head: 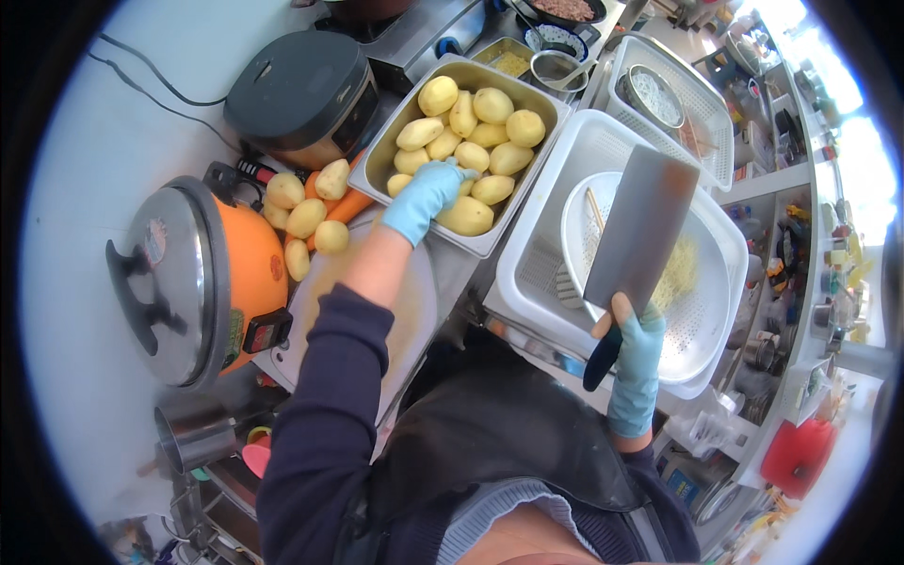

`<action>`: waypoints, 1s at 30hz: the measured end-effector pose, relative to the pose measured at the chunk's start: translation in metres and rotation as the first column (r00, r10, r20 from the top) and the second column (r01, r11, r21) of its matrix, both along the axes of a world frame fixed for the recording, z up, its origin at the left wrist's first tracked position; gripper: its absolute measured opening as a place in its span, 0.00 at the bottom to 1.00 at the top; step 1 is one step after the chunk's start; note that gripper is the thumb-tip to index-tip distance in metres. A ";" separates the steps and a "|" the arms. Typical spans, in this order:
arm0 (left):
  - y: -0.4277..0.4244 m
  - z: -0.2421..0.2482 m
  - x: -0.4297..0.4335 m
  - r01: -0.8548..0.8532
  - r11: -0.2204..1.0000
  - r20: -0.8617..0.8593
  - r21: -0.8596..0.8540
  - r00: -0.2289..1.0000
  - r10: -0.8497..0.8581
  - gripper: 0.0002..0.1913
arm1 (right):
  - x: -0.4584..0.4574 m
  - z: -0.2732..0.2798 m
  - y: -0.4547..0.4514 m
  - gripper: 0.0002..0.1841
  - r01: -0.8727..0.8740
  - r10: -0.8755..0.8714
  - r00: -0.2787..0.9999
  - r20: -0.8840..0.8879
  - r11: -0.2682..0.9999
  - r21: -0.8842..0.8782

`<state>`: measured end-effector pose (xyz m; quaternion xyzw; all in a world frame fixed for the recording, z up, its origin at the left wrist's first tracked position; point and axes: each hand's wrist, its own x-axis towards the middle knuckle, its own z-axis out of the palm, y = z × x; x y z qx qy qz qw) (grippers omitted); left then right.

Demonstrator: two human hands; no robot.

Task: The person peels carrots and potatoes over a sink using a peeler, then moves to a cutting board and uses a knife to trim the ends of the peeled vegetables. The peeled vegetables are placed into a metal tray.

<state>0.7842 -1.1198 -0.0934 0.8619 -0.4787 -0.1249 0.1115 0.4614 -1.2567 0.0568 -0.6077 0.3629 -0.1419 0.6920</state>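
Gloved in light blue, my left hand (431,194) reaches into a steel pan (526,219) of peeled potatoes (492,106); its fingertips are among them, and whether they grip one is hidden. My right hand (635,360), in a torn blue glove with bare fingertips showing, holds a cleaver (644,226) by its black handle, blade upward. Behind the blade a white colander (696,339) with pale shreds (676,272) sits in a white perforated basket (519,272). A cutting board (402,304) lies under my left forearm, with more peeled potatoes (306,217) and carrots (349,206) at its far left edge.
An orange cooker (247,282) with a steel lid stands on the left, a dark rice cooker (296,92) behind it. A second white basket (724,152) holds a bowl of white strands (653,95). Near the pan's far corner are a strainer (558,69) and a small tray (487,53). Shelves line the right.
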 end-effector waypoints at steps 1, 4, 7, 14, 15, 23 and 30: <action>-0.006 -0.003 0.011 0.064 0.992 -0.067 0.111 0.996 -0.057 0.27 | -0.002 -0.001 -0.001 0.10 -0.005 0.004 1.000 -0.004 1.000 -0.021; -0.013 -0.006 0.029 0.204 0.949 -0.191 0.239 0.969 -0.160 0.32 | -0.008 -0.004 -0.003 0.10 0.047 -0.048 0.999 0.017 0.998 0.038; -0.004 0.007 0.023 0.130 0.986 -0.157 0.103 0.981 -0.112 0.28 | -0.013 -0.009 -0.006 0.09 0.103 -0.103 0.993 0.050 0.995 0.007; 0.095 0.050 -0.028 -0.544 0.512 -0.305 -0.665 0.823 0.479 0.38 | -0.012 -0.011 -0.015 0.09 0.107 -0.107 0.993 0.048 0.994 0.005; 0.111 0.051 -0.033 -0.664 0.497 -0.206 -0.559 0.692 0.692 0.40 | -0.010 -0.011 -0.015 0.09 0.093 -0.094 0.993 0.066 0.996 0.014; 0.052 0.040 -0.037 -0.355 0.727 0.121 -0.587 0.850 0.513 0.17 | 0.021 -0.002 0.002 0.10 -0.090 0.090 0.996 0.001 0.996 0.030; -0.052 -0.027 0.016 -0.195 0.980 0.062 -0.044 0.978 0.198 0.15 | 0.021 0.009 0.026 0.10 -0.078 0.080 0.997 0.009 0.987 -0.140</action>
